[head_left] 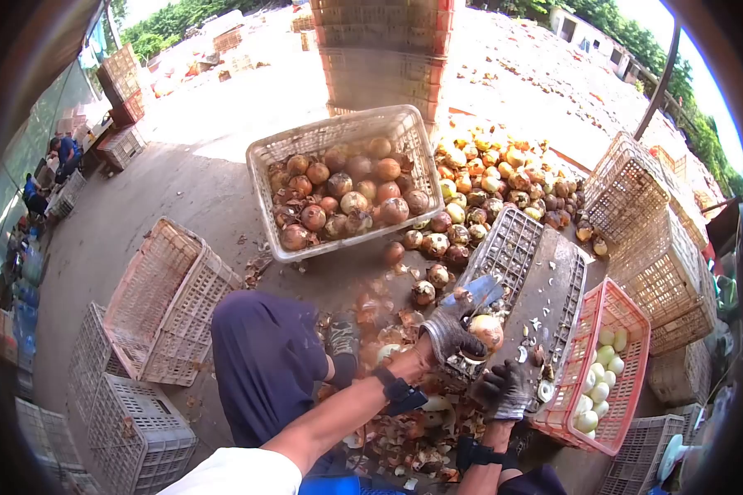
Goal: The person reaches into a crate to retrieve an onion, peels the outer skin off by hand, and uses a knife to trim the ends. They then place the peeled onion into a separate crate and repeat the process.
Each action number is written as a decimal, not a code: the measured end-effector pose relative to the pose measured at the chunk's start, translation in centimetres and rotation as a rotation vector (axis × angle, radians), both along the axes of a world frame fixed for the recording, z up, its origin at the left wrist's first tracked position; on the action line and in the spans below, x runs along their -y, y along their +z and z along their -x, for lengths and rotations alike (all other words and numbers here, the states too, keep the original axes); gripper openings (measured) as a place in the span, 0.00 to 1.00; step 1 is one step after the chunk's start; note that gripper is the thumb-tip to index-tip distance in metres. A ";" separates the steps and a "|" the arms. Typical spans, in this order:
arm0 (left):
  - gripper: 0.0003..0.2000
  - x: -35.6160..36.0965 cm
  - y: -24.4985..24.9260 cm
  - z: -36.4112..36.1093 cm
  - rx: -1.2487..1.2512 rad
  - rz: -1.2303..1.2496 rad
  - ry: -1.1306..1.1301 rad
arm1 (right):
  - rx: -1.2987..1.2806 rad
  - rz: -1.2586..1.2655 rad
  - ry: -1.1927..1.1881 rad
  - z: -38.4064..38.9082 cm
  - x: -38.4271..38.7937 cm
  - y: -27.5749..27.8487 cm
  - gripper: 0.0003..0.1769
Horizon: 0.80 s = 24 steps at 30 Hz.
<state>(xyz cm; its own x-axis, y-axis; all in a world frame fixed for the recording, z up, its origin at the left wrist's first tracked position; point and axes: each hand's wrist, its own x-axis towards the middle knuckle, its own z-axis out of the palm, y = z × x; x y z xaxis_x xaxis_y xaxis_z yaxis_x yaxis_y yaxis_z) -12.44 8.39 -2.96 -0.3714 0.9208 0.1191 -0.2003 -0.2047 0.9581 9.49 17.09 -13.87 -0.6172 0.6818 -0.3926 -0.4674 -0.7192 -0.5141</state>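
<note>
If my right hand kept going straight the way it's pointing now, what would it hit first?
Most likely the onion on the overturned grey crate, just ahead of your right hand and beside your left hand. Depth is hard to judge from this view.

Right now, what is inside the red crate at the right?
The red crate holds peeled white onions at its near end; its far end is bare. Whether more lie under the top ones cannot be seen.

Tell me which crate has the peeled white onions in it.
The red crate on the right; white peeled onions lie in it. The big white crate farther off holds brown unpeeled onions, and the crates at left look empty.
</note>
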 end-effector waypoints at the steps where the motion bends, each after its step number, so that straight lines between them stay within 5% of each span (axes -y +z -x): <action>1: 0.28 0.3 -0.2 -1.3 -0.067 -0.009 -0.014 | 0.202 -0.063 0.051 0.1 0.8 0.6 0.22; 2: 0.28 0.6 -0.4 -2.5 -0.133 -0.019 -0.026 | 0.400 -0.114 0.116 0.2 1.6 1.3 0.30; 3: 0.28 0.6 -0.9 -3.7 0.137 0.103 -0.100 | 0.325 -0.066 0.080 0.7 3.1 3.4 0.29; 5: 0.30 0.4 -1.8 -5.0 -0.289 0.217 -0.058 | 0.169 0.027 0.008 2.2 5.7 9.1 0.26; 9: 0.33 0.7 1.0 -7.4 -0.807 0.240 0.032 | -0.017 0.150 -0.062 1.3 5.5 8.3 0.37; 13: 0.28 0.0 2.4 -8.6 -0.818 0.207 -0.057 | -0.024 -0.057 -0.104 -0.9 4.6 8.8 0.32; 18: 0.26 -1.0 0.5 -7.8 -0.441 0.217 -0.165 | 0.256 -0.406 -0.246 -3.1 2.5 7.6 0.27; 20: 0.25 -1.8 1.3 -6.4 -0.896 0.630 -0.346 | 0.511 -0.574 -0.269 -3.9 1.3 7.6 0.31; 22: 0.13 -0.5 0.4 -5.8 -1.370 0.730 -0.331 | 0.601 -0.567 -0.398 -3.5 0.3 6.3 0.39; 23: 0.12 -0.1 -1.5 -5.8 -1.090 0.489 -0.072 | 0.855 -0.836 -0.378 -4.5 -1.4 2.4 0.43; 24: 0.12 0.2 -3.6 -5.8 -0.847 0.187 0.113 | 0.951 -0.848 -0.311 -4.1 -0.8 3.8 0.48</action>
<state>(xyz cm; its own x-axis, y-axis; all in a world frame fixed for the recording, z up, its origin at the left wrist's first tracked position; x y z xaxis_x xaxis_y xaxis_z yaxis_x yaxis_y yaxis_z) -6.60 8.19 -6.52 -0.3168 0.9157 0.2472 0.6058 -0.0052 0.7956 13.56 17.90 -10.06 -0.1120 0.9931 0.0341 0.2402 0.0604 -0.9689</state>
